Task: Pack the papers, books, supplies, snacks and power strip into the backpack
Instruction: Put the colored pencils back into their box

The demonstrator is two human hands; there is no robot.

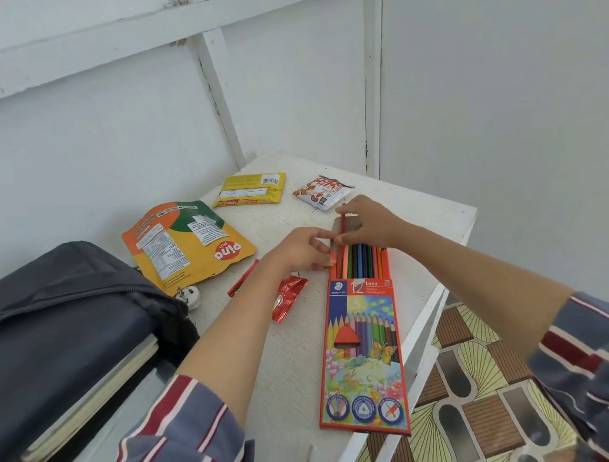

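Desk: white painted top (283, 371) in a white-panelled corner.
Backpack: far left on the desk (51, 305), open, with books (95, 397) inside.
Pouch: orange-yellow (179, 244), reads "Pina"; soft and light.
Left grip: fingers curled (297, 249), pinching the pencil box at its open end.
Pencil box: flat near the desk's right edge (364, 359); reads "STAEDTLER", "12", "Luna". Likely light, thin card that crushes; hold the long edges, open end raised so the pencils (362, 262) stay in.
Right grip: pinching (370, 221) what looks like the box's flap.

Orange-red pencil box (362, 344), grey backpack (51, 305), yellow-orange pouch (183, 244), striped sleeves (176, 444).
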